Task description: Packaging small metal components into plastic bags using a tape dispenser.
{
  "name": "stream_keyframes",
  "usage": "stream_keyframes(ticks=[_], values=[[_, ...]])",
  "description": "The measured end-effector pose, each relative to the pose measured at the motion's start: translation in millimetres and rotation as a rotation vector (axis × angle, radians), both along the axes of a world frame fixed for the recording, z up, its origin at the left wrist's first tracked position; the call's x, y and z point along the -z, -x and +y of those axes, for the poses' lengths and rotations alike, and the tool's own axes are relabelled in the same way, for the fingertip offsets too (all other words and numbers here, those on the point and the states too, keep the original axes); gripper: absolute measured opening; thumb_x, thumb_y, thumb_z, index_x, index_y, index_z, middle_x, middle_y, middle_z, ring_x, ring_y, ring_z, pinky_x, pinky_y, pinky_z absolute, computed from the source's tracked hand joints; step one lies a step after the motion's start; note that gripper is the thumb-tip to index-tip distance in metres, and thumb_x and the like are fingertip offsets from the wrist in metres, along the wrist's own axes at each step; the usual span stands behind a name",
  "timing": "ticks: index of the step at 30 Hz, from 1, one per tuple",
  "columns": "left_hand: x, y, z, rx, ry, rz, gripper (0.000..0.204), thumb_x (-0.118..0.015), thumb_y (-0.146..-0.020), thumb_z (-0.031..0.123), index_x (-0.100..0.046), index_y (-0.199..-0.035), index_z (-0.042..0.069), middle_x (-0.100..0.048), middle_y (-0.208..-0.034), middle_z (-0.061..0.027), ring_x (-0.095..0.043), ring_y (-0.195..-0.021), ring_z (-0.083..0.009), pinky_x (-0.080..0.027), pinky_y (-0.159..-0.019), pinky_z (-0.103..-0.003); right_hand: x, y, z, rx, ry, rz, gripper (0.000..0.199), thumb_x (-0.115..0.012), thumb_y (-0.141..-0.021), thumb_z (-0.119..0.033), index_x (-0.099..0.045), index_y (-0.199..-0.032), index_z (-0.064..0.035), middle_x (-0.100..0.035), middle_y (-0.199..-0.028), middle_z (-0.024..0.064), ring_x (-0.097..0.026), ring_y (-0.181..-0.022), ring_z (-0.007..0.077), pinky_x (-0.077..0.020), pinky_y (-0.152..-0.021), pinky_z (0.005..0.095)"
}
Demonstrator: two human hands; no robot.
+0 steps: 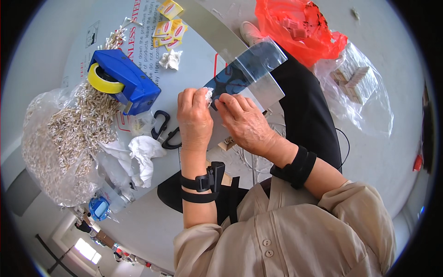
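My left hand (194,117) is closed on a crumpled white wipe (209,95) at the near end of a dark, see-through bluish sheet (244,69). The fingers of my right hand (247,121) are bent and closed at the sheet's near edge, next to the wipe. The sheet slants away to the far right past the table edge, and its far end looks clearer. Under it on the right juts a pale grey flat piece (268,90). Black looped handles (160,125), apparently of scissors, lie left of my left hand.
A blue tape dispenser (134,83) with yellow tape stands at left by an open bag of cotton swabs (69,143). Yellow packets (173,31), a crumpled wipe (170,60) and white tissue (144,157) lie around. At right are a red bag (277,23) and a clear bag of boxes (357,87).
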State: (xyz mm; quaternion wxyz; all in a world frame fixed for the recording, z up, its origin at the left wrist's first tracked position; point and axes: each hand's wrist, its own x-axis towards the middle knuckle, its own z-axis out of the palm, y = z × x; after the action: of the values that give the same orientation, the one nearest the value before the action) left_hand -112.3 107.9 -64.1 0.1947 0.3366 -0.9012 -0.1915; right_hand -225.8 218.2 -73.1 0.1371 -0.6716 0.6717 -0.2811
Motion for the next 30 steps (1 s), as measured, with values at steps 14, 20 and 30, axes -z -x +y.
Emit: stream_keyframes(ticks=[14, 20, 30], values=[[-1, 5, -8, 0.033, -0.007, 0.008, 0.009, -0.058, -0.075, -0.007, -0.06, -0.081, -0.001, -0.056, -0.084, -0.0125, -0.055, -0.083, -0.0325, -0.048, -0.071, -0.041, 0, 0, 3, -0.006, -0.004, 0.023, 0.049, -0.054, -0.078, -0.015, -0.052, -0.12, 0.011, -0.048, -0.122, 0.0147, -0.05, -0.106, 0.0249, -0.0417, -0.09, 0.0324], [-10, -10, -19, 0.142, -0.212, -0.195, 0.007, -0.059, -0.075, -0.006, -0.059, -0.08, 0.0, -0.057, -0.083, -0.0155, -0.056, -0.082, -0.034, -0.048, -0.071, -0.043, -2, 2, 4, -0.003, -0.024, 0.007, 0.05, -0.054, -0.078, -0.014, -0.053, -0.121, 0.0106, -0.048, -0.123, 0.0147, -0.05, -0.108, 0.025, -0.0415, -0.092, 0.0328], [-18, -8, -19, 0.135, -0.214, -0.301, 0.007, -0.056, -0.076, -0.004, -0.056, -0.08, 0.001, -0.057, -0.084, -0.0146, -0.057, -0.083, -0.0347, -0.046, -0.073, -0.044, 0, 1, 5, 0.001, -0.051, -0.067, 0.047, -0.061, -0.078, -0.01, -0.053, -0.122, 0.0071, -0.047, -0.124, 0.0141, -0.05, -0.109, 0.0275, -0.0418, -0.094, 0.0363]])
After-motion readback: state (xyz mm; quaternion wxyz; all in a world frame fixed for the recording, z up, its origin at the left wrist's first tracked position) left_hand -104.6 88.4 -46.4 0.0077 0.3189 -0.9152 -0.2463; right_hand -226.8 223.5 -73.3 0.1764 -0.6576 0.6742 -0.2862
